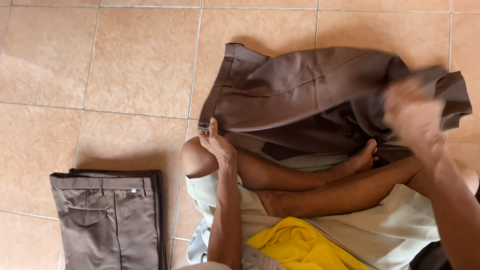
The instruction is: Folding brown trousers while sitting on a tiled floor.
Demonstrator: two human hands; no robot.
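We see the brown trousers [305, 95] lying crosswise on the floor [125, 60] before us, left hand [217, 142] pinching the waistband end, blurred right hand [412, 112] gripping the far end.

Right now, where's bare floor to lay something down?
Free: the tiled floor left of the brown trousers and above the folded trousers. Crowded: around the crossed legs, where the left hand and right hand hold the brown trousers.
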